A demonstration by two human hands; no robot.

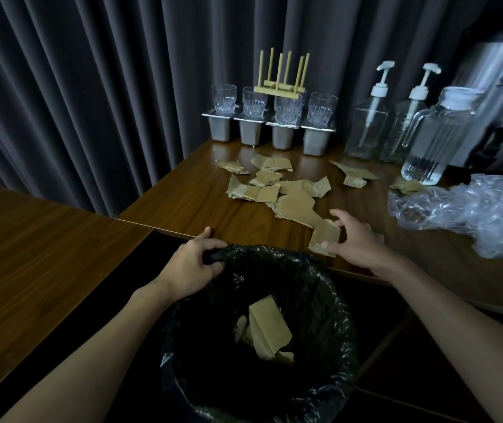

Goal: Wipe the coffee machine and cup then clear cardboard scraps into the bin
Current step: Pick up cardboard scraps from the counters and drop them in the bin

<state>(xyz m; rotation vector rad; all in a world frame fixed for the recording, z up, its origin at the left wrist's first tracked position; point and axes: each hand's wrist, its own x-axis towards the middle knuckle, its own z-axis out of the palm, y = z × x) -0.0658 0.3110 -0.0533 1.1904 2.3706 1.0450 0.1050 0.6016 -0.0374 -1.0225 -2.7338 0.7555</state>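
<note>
Four glasses point(224, 99) on four metal pots point(219, 128), two pump bottles point(366, 129), one jug point(436, 135), far. Roughly ten cardboard scraps point(293, 190) mid-table; several more inside black-lined bin point(329, 294). Grips bin rim with left hand point(193, 267), pinches nearest scrap point(325, 236) with right hand point(357, 242).

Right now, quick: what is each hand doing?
Left hand: grips the black bin liner at its rim.
Right hand: thumb and fingers curl round a cardboard scrap at the table edge.
</note>
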